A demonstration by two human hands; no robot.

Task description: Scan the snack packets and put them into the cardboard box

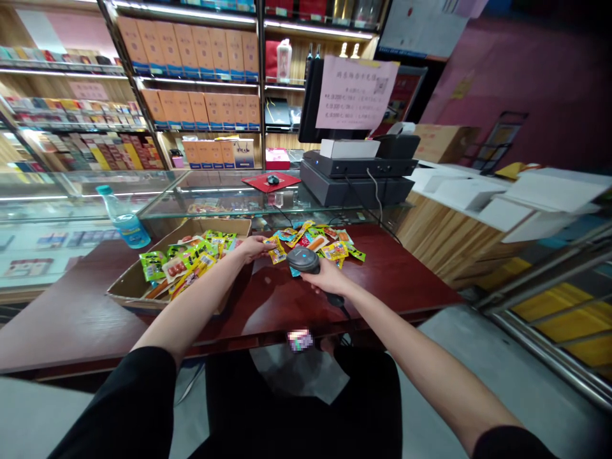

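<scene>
— What is seen around the cash register (pixel 357 175)?

— A pale pink printed notice (pixel 356 92) is displayed above it. To its right, a cardboard carton (pixel 447 141) is placed on a white counter (pixel 459 185).

— And to its left?

— A red mat (pixel 258 182) with a computer mouse (pixel 273 180) on it is laid just beside it on a glass display counter (pixel 210 194). Well beyond, a water bottle (pixel 125 223) with a blue label is seen.

— Behind it?

— Wooden shelves (pixel 143 83) are lined with orange boxes (pixel 191 108), and a pink box (pixel 278 158) is set low down among them.
</scene>
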